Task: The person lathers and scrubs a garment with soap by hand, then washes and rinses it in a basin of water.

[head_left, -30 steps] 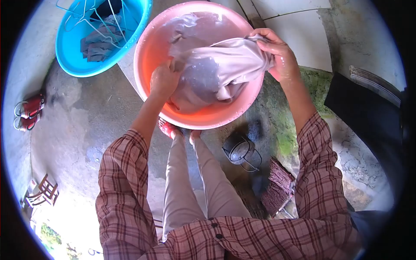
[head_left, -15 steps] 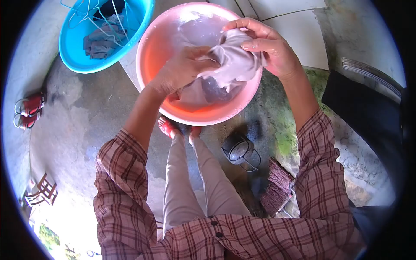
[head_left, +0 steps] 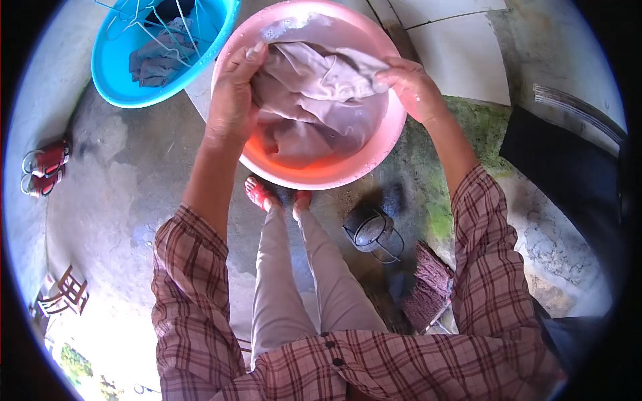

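A pale pinkish-grey wet cloth (head_left: 314, 83) is stretched between my two hands over a pink basin (head_left: 314, 179) with water in it. At the basin's left side my left hand (head_left: 235, 90) grips one end, the thumb on top. My right hand (head_left: 413, 87) pinches the other end near the right rim. The cloth's lower part hangs into the basin and lies in the water.
A blue basin (head_left: 117, 90) with wire hangers (head_left: 157, 30) and dark clothes stands at the upper left. Below the pink basin is a black pot-like object (head_left: 369, 230) with a handle. Red shoes (head_left: 47, 167) lie far left; a maroon mat (head_left: 429, 284) is lower right.
The cloth was bunched up at the right between both hands and is now spread wider. My left hand has moved left and up with its end; my right hand has moved slightly down.
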### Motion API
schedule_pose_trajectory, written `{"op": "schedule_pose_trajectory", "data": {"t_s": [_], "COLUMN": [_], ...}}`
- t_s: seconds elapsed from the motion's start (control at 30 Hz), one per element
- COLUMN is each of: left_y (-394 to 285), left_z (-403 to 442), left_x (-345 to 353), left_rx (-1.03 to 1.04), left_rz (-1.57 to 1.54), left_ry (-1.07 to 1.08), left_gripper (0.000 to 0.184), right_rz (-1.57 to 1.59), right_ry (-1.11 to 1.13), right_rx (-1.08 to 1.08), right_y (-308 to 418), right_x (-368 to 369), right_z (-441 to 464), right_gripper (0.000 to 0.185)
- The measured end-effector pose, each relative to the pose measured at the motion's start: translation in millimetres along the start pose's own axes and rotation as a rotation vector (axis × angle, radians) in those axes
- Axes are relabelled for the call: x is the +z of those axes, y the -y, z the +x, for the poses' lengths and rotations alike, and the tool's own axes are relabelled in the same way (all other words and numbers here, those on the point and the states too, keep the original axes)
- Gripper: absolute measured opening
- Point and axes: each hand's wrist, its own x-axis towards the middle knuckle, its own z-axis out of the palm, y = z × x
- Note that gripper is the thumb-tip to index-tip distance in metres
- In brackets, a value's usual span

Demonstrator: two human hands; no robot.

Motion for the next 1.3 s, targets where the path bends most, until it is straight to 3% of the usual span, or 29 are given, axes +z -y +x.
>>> {"op": "schedule_pose_trajectory", "data": {"t_s": [0.07,0.1,0.2,0.23,0.33,0.47,0.57,0.67,0.7,0.8,0.9,1.0,1.2,1.23,1.3], "left_y": [14,21,40,44,41,42,39,29,26,24,27,32,29,30,28], "left_z": [0,0,3,2,-5,-10,-10,-13,-16,-22,-25,-34,-32,-30,-29], "left_x": [-4,-11,-13,-12,-5,-8,-19,-27,-28,-33,-58,-68,-70,-74,-76], "left_rx": [-0.029,-0.041,0.047,0.059,-0.063,-0.007,0.087,0.102,0.091,0.091,0.088,0.106,-0.003,-0.007,-0.047], "left_rz": [0.073,0.223,0.366,0.347,0.390,0.243,0.219,0.175,0.149,0.082,0.111,-0.049,-0.394,-0.423,-0.029], "left_ry": [-0.041,-0.057,-0.111,-0.147,-0.155,-0.146,-0.191,-0.224,-0.233,-0.278,-0.297,-0.269,-0.339,-0.327,-0.320], "left_gripper": [0.023,0.024,0.027,0.030,0.028,0.026,0.026,0.025,0.025,0.023,0.023,0.019,0.016,0.016,0.020], "right_rz": [0.446,0.717,0.641,0.604,0.418,0.282,-0.422,-0.932,-1.032,-1.411,-1.450,-0.759,0.022,0.022,0.022], "right_ry": [0.043,0.234,-0.116,-0.090,-0.307,-0.208,-0.246,-0.172,-0.276,-0.353,-0.403,-0.265,0.052,0.042,0.021], "right_rx": [-0.069,-0.089,-0.050,-0.103,-0.149,-0.164,-0.270,-0.378,-0.247,-0.117,-0.099,0.193,0.180,0.147,0.081], "right_y": [8,-15,18,11,1,12,10,-4,-10,-18,-23,-17,-10,-7,1], "right_x": [12,-19,35,33,47,48,47,37,34,17,5,2,0,2,7], "right_z": [-3,8,2,7,17,10,9,3,2,3,1,1,0,0,1], "right_gripper": [0.023,0.029,0.030,0.030,0.020,0.035,0.043,0.052,0.043,0.034,0.030,0.032,0.023,0.021,0.018]}}
